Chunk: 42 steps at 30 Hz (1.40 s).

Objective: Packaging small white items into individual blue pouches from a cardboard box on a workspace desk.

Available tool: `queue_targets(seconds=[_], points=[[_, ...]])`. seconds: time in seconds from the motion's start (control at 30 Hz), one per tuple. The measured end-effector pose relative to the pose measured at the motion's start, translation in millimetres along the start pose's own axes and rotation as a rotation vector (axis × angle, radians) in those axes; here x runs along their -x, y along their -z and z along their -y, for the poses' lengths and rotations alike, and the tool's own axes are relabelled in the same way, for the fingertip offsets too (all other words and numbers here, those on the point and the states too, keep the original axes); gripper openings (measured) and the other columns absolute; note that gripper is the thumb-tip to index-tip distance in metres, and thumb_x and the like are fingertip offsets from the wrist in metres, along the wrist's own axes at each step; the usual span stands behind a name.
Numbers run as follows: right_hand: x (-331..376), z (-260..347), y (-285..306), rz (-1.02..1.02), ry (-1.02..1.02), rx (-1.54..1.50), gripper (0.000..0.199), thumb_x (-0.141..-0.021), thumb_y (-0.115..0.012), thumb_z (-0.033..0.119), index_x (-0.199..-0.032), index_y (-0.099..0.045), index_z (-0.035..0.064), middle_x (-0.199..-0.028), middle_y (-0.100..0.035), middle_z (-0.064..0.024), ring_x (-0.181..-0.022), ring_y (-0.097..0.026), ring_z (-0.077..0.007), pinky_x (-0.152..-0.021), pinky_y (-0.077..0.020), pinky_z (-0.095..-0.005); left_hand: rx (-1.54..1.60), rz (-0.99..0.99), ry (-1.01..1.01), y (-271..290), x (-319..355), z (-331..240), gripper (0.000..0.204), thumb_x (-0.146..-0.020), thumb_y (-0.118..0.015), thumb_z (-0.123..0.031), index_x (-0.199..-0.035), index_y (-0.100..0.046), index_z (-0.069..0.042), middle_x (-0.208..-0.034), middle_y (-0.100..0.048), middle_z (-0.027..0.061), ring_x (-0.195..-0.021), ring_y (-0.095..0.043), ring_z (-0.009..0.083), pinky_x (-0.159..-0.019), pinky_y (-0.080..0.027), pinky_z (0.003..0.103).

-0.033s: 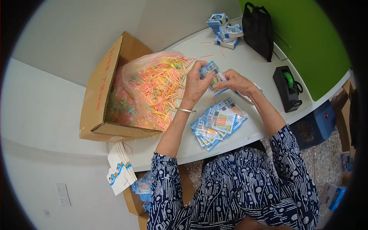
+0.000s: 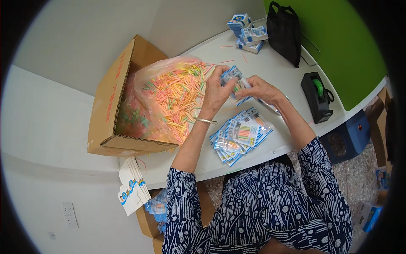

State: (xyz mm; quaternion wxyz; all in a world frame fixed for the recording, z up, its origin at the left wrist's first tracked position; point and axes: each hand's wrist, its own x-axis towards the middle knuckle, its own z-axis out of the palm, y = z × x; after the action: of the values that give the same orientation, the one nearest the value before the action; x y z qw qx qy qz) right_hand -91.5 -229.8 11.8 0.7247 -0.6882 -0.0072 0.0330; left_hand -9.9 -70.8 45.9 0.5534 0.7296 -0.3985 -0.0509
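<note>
My left hand [image 2: 217, 94] grips the left side of a small clear packet [image 2: 232, 75] with blue-striped edges, its thumb pressed on the front. From the other side my right hand [image 2: 263, 90] pinches the same packet, fingers at its middle. Some thin pastel sticks show inside it; my fingers hide part of the rest. Just below my hands, a fanned pile of similar packets [image 2: 243, 133] lies on the white table [image 2: 203, 167]. Left of my left hand, a heap of loose pink, yellow and green sticks [image 2: 179, 99] spills from a plastic bag.
The bag lies in a tipped cardboard box [image 2: 111, 99] on the left. Small blue-and-white boxes [image 2: 253, 44] and a black bag [image 2: 284, 34] stand at the back. A black tape dispenser [image 2: 314, 97] sits at right. Flat white cartons [image 2: 132, 186] hang at the near left edge.
My fingers have shifted very slightly on the packet. Otherwise everything stays in place.
</note>
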Motion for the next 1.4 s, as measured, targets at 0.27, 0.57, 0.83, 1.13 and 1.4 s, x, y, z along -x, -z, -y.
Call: queue_targets(seconds=[0.27, 0.57, 0.83, 1.13, 1.4], points=[[22, 15, 29, -0.133, -0.001, -0.136, 0.031, -0.073, -0.076, 0.027, -0.082, -0.068, -0.0019, -0.074, -0.065, -0.0051, -0.068, -0.06, -0.01, -0.064, -0.0461, -0.0181, 0.292, 0.113, 0.165, 10, 10, 12, 0.026, -0.086, -0.063, -0.012, -0.106, -0.052, -0.001, -0.087, -0.06, 0.0051, -0.076, -0.057, 0.0108, -0.069, -0.048, 0.024], [32, -7, 58, -0.28, -0.004, -0.129, 0.034, -0.077, -0.073, 0.031, -0.087, -0.068, -0.0011, -0.078, -0.067, -0.0065, -0.073, -0.061, -0.0098, -0.072, -0.0451, -0.022, -0.921, 0.449, -0.335, 12, 58, 41, 0.019, -0.076, -0.052, 0.002, -0.094, -0.055, -0.001, -0.083, -0.056, 0.0188, -0.08, -0.055, 0.0354, -0.073, -0.046, 0.043], [37, -3, 49, -0.287, -0.018, -0.144, 0.034, -0.078, -0.072, 0.033, -0.086, -0.068, 0.0002, -0.076, -0.066, -0.0052, -0.067, -0.061, -0.0084, -0.061, -0.0487, -0.0218, -0.558, 0.077, -0.003, 6, 12, 74, 0.014, -0.075, -0.057, -0.004, -0.081, -0.053, 0.007, -0.077, -0.059, 0.0264, -0.072, -0.06, 0.0404, -0.065, -0.047, 0.045], [38, -12, 50, -0.265, -0.01, -0.223, 0.036, -0.078, -0.073, 0.031, -0.09, -0.066, -0.0021, -0.078, -0.066, -0.0059, -0.062, -0.062, -0.0082, -0.053, -0.0516, -0.0197, -1.036, 0.265, 0.2, -25, -6, 73, 0.024, -0.073, -0.057, -0.001, -0.094, -0.047, 0.006, -0.088, -0.06, 0.0278, -0.077, -0.062, 0.0436, -0.067, -0.052, 0.05], [37, -15, 51, -0.253, -0.021, -0.226, 0.032, -0.08, -0.071, 0.03, -0.088, -0.067, -0.0006, -0.075, -0.066, -0.0055, -0.061, -0.062, -0.0084, -0.052, -0.0505, -0.021, -0.967, 0.285, 0.079, -7, 6, 72, 0.025, -0.074, -0.054, 0.0, -0.095, -0.045, 0.007, -0.079, -0.06, 0.0267, -0.076, -0.062, 0.0416, -0.066, -0.049, 0.048]])
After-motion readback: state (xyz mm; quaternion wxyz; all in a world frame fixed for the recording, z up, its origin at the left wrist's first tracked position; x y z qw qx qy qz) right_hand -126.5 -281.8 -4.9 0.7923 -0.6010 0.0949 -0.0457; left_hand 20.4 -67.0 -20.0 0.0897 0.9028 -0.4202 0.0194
